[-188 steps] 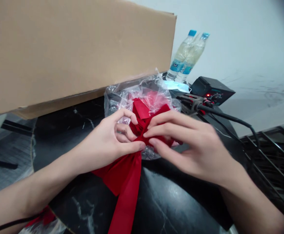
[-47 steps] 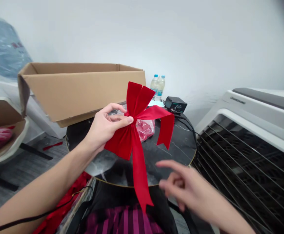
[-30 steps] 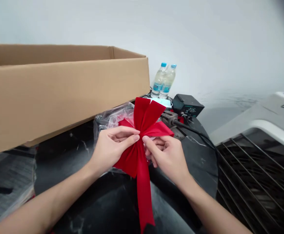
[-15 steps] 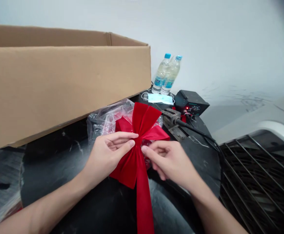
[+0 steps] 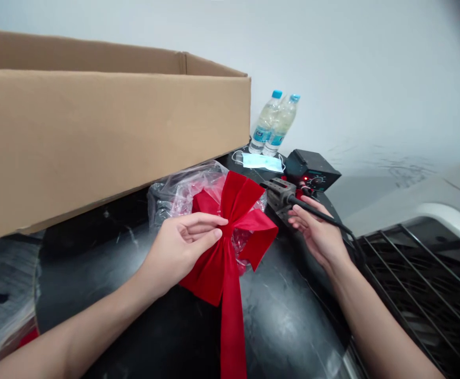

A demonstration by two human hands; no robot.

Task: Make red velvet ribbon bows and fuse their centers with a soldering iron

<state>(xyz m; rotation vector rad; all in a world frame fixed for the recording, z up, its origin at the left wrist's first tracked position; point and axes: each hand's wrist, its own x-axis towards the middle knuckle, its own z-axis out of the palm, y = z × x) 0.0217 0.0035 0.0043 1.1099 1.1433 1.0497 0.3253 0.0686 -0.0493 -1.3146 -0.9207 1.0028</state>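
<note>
My left hand [image 5: 182, 247] pinches the centre knot of a red velvet ribbon bow [image 5: 230, 247], held just above the black marble table [image 5: 285, 326]; its long tail hangs down toward me. My right hand [image 5: 317, 231] has reached to the right, fingers spread and curling under the black handle of a soldering iron [image 5: 312, 210] that rests in its metal stand [image 5: 278, 190]. The fingers touch the handle without closing round it.
A large cardboard box [image 5: 96, 121] fills the left. A clear plastic bag [image 5: 182, 192] of red ribbon lies behind the bow. Two water bottles [image 5: 275, 123], a face mask [image 5: 260, 160] and a black soldering station [image 5: 312, 171] stand at the back. A wire rack [image 5: 423, 284] is on the right.
My right hand has left the bow's knot and moved right to the soldering iron handle. My left hand still pinches the bow in the same place.
</note>
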